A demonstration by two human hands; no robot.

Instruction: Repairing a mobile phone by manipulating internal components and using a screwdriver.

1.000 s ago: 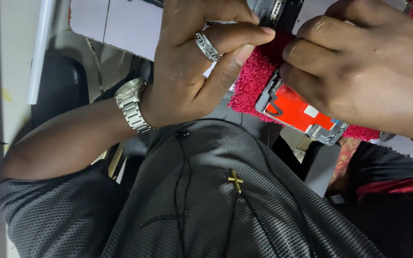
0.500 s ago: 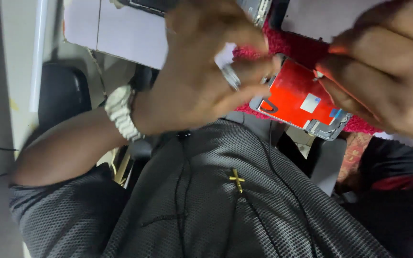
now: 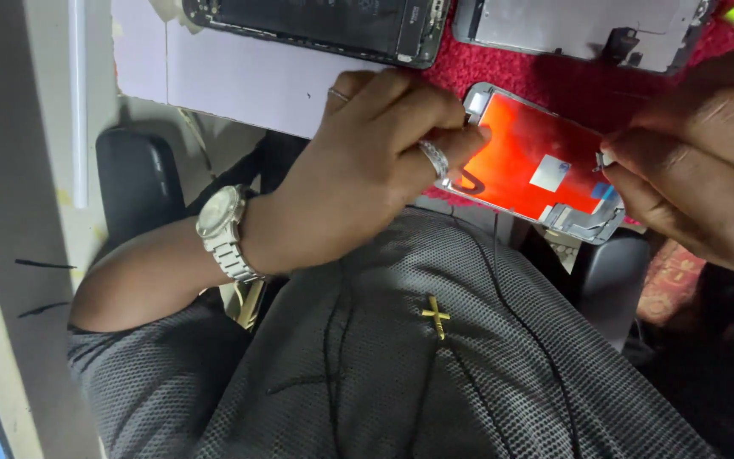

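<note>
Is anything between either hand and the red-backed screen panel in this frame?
Nothing visible. The left hand already touches the near-left end of the red-backed screen panel, and the right hand pinches its right edge; both sit directly on it over the red cloth.

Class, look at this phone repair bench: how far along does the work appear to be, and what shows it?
Done: an opened phone body lies on the bench with its insides showing, screen off. In hand: the left hand and right hand hold the detached screen assembly by its ends, red back up. Left: screen and body are not joined.
</note>
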